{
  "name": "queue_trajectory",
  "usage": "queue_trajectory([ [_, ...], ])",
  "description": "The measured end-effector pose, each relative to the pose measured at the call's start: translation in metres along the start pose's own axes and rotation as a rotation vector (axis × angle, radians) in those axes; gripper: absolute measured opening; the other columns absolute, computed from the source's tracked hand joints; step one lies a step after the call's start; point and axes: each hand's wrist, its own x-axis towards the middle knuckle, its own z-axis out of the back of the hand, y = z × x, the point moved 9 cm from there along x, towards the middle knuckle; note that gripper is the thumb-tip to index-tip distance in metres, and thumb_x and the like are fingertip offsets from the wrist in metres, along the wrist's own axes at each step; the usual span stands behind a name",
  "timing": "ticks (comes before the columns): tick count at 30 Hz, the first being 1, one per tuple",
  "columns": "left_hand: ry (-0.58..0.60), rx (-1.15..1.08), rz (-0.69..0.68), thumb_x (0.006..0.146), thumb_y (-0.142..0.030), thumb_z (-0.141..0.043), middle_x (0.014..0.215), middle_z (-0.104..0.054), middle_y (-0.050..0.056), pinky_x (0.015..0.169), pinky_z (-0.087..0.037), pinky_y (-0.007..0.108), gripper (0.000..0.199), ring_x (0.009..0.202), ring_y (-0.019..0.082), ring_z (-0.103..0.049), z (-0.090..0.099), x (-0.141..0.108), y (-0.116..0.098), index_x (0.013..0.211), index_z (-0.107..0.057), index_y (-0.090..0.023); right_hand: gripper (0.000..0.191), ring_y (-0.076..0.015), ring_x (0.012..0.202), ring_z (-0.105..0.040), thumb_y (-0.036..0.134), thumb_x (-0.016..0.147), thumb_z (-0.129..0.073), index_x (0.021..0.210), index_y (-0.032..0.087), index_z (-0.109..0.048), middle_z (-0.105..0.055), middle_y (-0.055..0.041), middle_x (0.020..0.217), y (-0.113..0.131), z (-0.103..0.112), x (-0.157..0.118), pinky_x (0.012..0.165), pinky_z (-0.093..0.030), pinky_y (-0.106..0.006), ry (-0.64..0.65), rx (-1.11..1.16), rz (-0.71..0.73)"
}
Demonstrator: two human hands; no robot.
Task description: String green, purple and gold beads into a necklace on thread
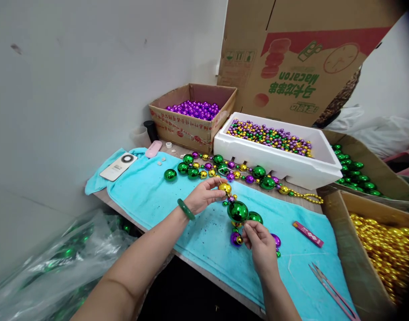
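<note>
My left hand (206,196) pinches a gold bead (225,189) at the upper end of a bead strand, a green bangle on its wrist. Below that bead hang small beads and a large shiny green bead (237,211). My right hand (259,243) has thumb and forefinger closed at the strand, just under the green beads; the exact spot held is partly hidden. A purple bead (235,239) dangles left of these fingers, and another purple bead (276,240) shows behind the right hand. Farther back lies a finished-looking bead necklace (258,172) in green, gold and purple.
A blue towel (204,232) covers the table. Thread snips (331,287) and a small pink packet (307,234) lie at right, a phone (118,166) at left. Behind stand a carton of purple beads (180,129) and a white foam box (274,161); a gold-bead carton (361,249) stands right.
</note>
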Motion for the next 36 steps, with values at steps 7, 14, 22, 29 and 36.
queue_trajectory([
  [7, -0.144, 0.131, -0.022, 0.07, -0.035, -0.072, 0.089, -0.068, 0.009, 0.07, -0.046, 0.026, 0.029, 0.078, 0.014, -0.059, 0.02, 0.002, -0.003, 0.086, -0.071, -0.012, 0.046, -0.0128, 0.048, -0.051, 0.042, 0.066, -0.074, 0.098, 0.017, -0.053, -0.059, 0.0005, 0.06, 0.003, -0.013, -0.005, 0.04, -0.035, -0.021, 0.089, 0.123, -0.09],
  [14, -0.171, 0.327, -0.174, 0.076, -0.038, -0.064, 0.076, -0.067, 0.005, 0.063, -0.043, 0.026, 0.025, 0.07, 0.013, -0.058, 0.024, -0.003, -0.042, 0.082, -0.071, -0.015, 0.041, -0.016, 0.063, -0.056, 0.039, 0.064, -0.071, 0.098, 0.017, -0.061, -0.068, -0.0079, 0.087, 0.004, -0.027, -0.003, 0.051, -0.043, -0.026, 0.098, -0.176, -0.02],
  [22, 0.074, 0.532, -0.219, 0.08, -0.033, -0.061, 0.072, -0.066, 0.005, 0.06, -0.045, 0.023, 0.023, 0.066, 0.013, -0.058, -0.034, -0.033, -0.062, 0.088, -0.073, -0.015, 0.033, -0.0141, 0.059, -0.05, 0.033, 0.08, -0.06, 0.11, 0.019, -0.061, -0.061, -0.0018, 0.073, 0.054, -0.061, -0.012, 0.056, -0.042, -0.027, 0.113, -0.28, 0.294],
  [29, 0.132, 0.491, -0.237, 0.081, -0.035, -0.061, 0.07, -0.067, 0.005, 0.058, -0.048, 0.023, 0.025, 0.063, 0.012, -0.06, -0.032, -0.042, -0.075, 0.089, -0.072, -0.015, 0.028, -0.0111, 0.053, -0.043, 0.028, 0.08, -0.057, 0.106, 0.019, -0.061, -0.06, -0.0014, 0.075, 0.054, -0.083, -0.014, 0.05, -0.038, -0.025, 0.128, -0.226, 0.33],
  [36, 0.145, 0.506, -0.259, 0.081, -0.033, -0.061, 0.066, -0.065, 0.003, 0.053, -0.048, 0.02, 0.021, 0.059, 0.01, -0.06, -0.035, -0.045, -0.081, 0.084, -0.07, -0.015, 0.016, -0.0105, 0.058, -0.048, 0.021, 0.082, -0.054, 0.096, 0.021, -0.062, -0.062, -0.0058, 0.105, 0.063, -0.101, -0.024, 0.059, -0.043, -0.027, 0.209, -0.352, 0.5],
])
